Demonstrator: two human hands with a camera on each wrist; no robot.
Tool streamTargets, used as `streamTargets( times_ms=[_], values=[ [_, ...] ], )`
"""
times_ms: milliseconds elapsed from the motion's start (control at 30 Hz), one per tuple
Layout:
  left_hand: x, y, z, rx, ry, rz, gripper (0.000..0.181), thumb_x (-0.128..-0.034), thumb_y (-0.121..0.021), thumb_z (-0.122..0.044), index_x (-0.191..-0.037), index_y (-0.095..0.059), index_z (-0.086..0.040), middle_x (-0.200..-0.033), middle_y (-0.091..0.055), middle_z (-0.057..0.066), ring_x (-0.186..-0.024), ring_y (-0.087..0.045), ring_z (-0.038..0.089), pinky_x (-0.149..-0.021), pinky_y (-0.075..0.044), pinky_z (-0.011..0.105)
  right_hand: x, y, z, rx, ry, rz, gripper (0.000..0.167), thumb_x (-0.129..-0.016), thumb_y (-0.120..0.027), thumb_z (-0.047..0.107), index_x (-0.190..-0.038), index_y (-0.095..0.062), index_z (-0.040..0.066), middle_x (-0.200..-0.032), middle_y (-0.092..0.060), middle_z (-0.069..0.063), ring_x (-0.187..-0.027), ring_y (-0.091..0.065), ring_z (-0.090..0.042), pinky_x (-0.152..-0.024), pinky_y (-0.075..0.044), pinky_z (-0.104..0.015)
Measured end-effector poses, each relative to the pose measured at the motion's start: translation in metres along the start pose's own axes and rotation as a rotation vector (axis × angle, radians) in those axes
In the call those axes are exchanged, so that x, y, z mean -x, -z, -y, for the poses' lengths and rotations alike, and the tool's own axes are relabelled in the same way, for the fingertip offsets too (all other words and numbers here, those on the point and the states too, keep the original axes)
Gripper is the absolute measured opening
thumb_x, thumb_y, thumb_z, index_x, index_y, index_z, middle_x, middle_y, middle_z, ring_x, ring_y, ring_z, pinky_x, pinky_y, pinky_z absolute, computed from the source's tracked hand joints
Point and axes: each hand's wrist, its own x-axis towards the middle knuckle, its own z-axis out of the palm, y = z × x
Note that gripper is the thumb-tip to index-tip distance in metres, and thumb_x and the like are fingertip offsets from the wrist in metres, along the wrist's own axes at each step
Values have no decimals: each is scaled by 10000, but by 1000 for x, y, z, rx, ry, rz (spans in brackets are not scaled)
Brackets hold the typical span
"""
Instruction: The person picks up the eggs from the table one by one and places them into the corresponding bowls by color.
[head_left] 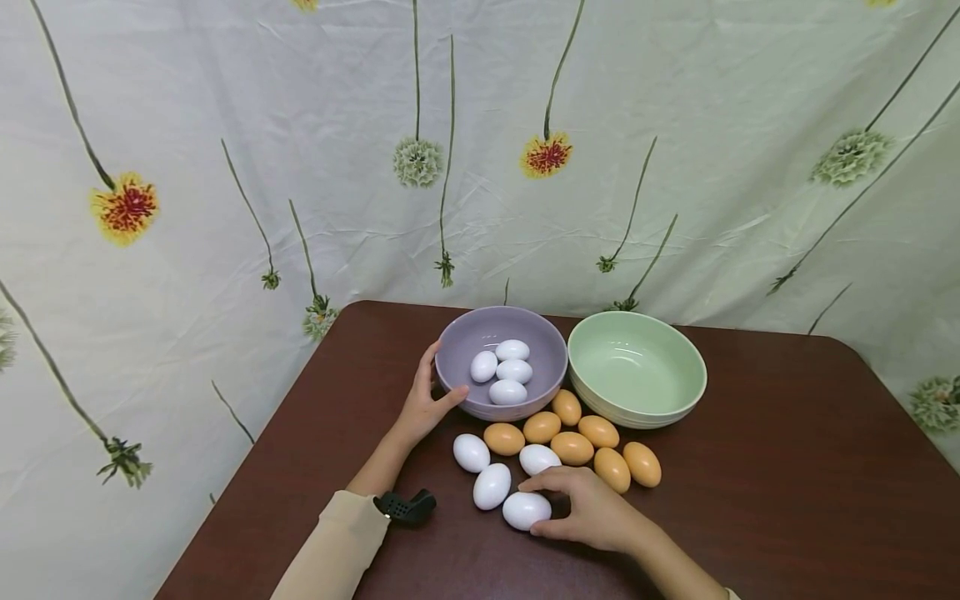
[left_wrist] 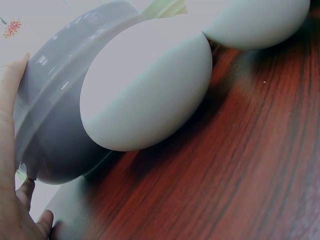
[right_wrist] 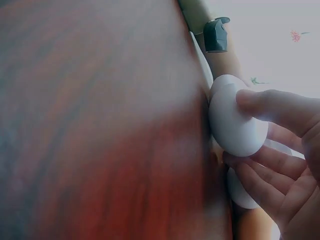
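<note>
My right hand (head_left: 592, 508) pinches a white egg (head_left: 522, 511) low over the table, thumb on one side and fingers on the other; the right wrist view shows the thumb pressed on this egg (right_wrist: 235, 122). At the purple bowl (head_left: 551, 392) my left hand (head_left: 423, 406) holds the left side, its thumb by the near rim and its fingers along the outer wall. Several white eggs (head_left: 513, 371) lie inside that bowl. Between the hands and bowls sit more white eggs (head_left: 492, 487) and several brown eggs (head_left: 572, 448).
A light green bowl (head_left: 637, 367) with nothing in it stands right beside the purple one. Both are on a dark red-brown table (head_left: 787, 450). Behind the table hangs a pale cloth (head_left: 337, 125) printed with flowers. A black strap (head_left: 406, 507) is on the left wrist.
</note>
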Motion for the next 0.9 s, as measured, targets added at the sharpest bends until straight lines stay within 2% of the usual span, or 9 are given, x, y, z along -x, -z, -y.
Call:
streamTargets(
  times_ms=[300,500,733,900],
  values=[
    [1,0,-1,2,2,7,878,-864,-674,-88,-1537,-120,14,-1567,-114,267,-1392,-218,421,-1094,-203,554,2,-5,-3,-66,-1,-15,383,-804,-807,147,-1157,-686,57,-1115,-689,4,-1038,-603,-92,-852,-515,-288],
    [1,1,0,5,-1,4,886,-859,-686,-96,-1534,-124,18,-1565,-120,269,-1386,-228,421,-1088,-213,552,3,-7,-5,-95,-8,-28,382,-789,-813,133,-1146,-692,78,-1105,-683,37,-1022,-600,-75,-829,-523,-281],
    [-8,1,39,-17,-27,-26,888,-862,-708,-212,-1555,-159,-126,-1584,-141,175,-1404,-214,352,-1091,-203,550,2,-4,-2,-137,20,-61,383,-776,-822,110,-1134,-697,57,-1097,-694,0,-1031,-610,-91,-810,-535,-291],
    [-7,1,40,-21,-35,-29,896,-863,-716,-248,-1553,-158,-123,-1583,-146,175,-1404,-219,341,-1093,-208,549,-3,3,2,-161,45,-71,366,-803,-809,116,-1138,-690,33,-1097,-698,-48,-1024,-627,-137,-815,-540,-329]
  ],
)
